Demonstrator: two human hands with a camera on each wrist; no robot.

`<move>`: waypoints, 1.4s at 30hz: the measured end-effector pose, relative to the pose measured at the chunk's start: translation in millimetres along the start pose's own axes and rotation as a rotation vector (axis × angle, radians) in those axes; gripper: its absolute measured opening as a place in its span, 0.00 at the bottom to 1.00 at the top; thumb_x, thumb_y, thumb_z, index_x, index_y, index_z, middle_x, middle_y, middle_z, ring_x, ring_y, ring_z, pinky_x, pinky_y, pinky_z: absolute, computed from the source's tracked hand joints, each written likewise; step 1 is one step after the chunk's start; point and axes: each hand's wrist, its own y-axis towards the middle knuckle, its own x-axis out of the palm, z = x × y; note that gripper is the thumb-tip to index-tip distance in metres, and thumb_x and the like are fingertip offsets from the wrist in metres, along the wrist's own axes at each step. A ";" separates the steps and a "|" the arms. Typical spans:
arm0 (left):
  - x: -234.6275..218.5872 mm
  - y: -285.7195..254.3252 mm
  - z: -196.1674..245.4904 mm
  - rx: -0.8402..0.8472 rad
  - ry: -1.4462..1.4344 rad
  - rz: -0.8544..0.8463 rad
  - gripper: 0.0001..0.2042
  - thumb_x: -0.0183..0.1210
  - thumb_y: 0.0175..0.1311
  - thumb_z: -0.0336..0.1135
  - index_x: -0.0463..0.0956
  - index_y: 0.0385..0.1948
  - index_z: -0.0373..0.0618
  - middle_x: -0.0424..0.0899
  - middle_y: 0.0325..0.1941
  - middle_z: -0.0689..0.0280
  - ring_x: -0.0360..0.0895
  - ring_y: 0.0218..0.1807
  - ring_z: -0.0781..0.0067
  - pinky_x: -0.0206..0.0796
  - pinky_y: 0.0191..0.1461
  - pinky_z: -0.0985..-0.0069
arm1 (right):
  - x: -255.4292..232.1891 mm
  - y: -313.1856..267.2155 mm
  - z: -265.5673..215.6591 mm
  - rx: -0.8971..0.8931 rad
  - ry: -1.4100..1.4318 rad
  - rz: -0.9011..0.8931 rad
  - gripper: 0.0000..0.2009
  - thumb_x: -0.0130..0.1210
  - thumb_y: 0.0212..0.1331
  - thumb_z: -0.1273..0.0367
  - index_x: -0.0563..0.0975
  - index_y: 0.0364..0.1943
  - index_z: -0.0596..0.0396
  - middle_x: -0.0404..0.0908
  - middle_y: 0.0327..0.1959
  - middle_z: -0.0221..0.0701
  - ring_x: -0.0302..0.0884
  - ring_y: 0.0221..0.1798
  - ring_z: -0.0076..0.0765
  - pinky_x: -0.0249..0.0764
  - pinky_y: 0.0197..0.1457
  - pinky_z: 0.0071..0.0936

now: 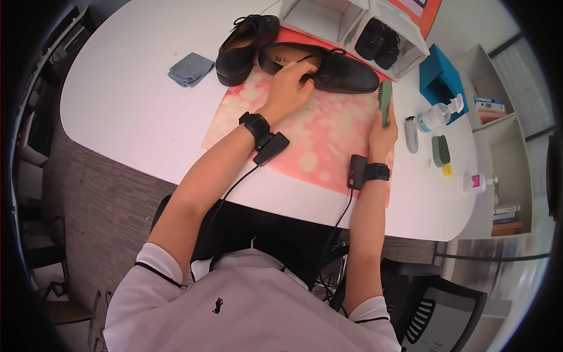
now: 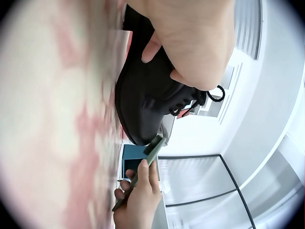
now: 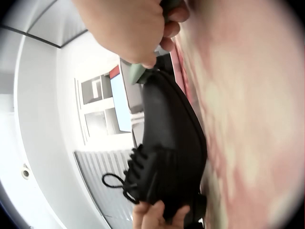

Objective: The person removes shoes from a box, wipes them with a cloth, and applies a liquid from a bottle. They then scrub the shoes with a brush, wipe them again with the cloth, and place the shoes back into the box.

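Note:
A black lace-up dress shoe lies across a pink and white mat, its toe to the right. My left hand grips it by the side of its opening, fingers over the edge. In my right hand is a green-handled brush, held upright at the shoe's toe. The left wrist view shows the dark bristles right at the toe tip. The matching black shoe stands to the left, by the heel of the first.
A folded grey cloth lies left. White boxes stand behind, one holding black shoes. On the right are a teal box, a pump bottle, a grey handheld tool, another green brush and a small bottle.

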 end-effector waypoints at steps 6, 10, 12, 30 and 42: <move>-2.2 0.3 4.3 -0.048 -0.030 -0.017 0.13 0.58 0.56 0.29 0.78 0.44 0.41 0.82 0.39 0.56 0.78 0.34 0.58 0.70 0.40 0.67 | 19.5 -23.0 -44.6 -0.319 0.211 -0.089 0.24 0.56 0.66 0.69 0.70 0.67 0.54 0.78 0.61 0.46 0.77 0.61 0.42 0.69 0.62 0.29; -2.3 0.4 4.7 -0.018 -0.034 -0.006 0.13 0.57 0.56 0.29 0.78 0.43 0.41 0.82 0.38 0.56 0.78 0.33 0.57 0.70 0.41 0.65 | 25.4 -21.3 -40.8 -0.162 0.184 -0.186 0.24 0.56 0.66 0.68 0.71 0.67 0.49 0.80 0.58 0.46 0.80 0.58 0.42 0.72 0.58 0.31; -0.9 1.3 5.0 -0.022 -0.035 0.001 0.13 0.57 0.56 0.29 0.78 0.43 0.41 0.82 0.38 0.56 0.78 0.34 0.57 0.70 0.41 0.65 | 21.5 -11.9 -25.1 -0.267 0.053 -0.046 0.24 0.55 0.66 0.68 0.70 0.67 0.51 0.78 0.60 0.45 0.78 0.60 0.44 0.70 0.61 0.31; -2.7 1.5 2.1 -0.028 -0.031 -0.018 0.13 0.59 0.56 0.28 0.79 0.44 0.39 0.82 0.40 0.57 0.79 0.35 0.60 0.71 0.39 0.71 | 10.3 -8.4 -27.2 -0.231 -0.053 0.032 0.24 0.54 0.66 0.68 0.70 0.68 0.50 0.78 0.61 0.43 0.77 0.61 0.46 0.70 0.62 0.32; -0.9 -1.3 4.1 -0.019 -0.019 -0.003 0.10 0.57 0.50 0.30 0.77 0.35 0.39 0.82 0.35 0.57 0.78 0.37 0.55 0.71 0.40 0.63 | 20.8 -13.1 -42.8 -0.288 -0.028 -0.055 0.24 0.57 0.66 0.62 0.72 0.67 0.39 0.84 0.47 0.39 0.81 0.44 0.42 0.74 0.49 0.31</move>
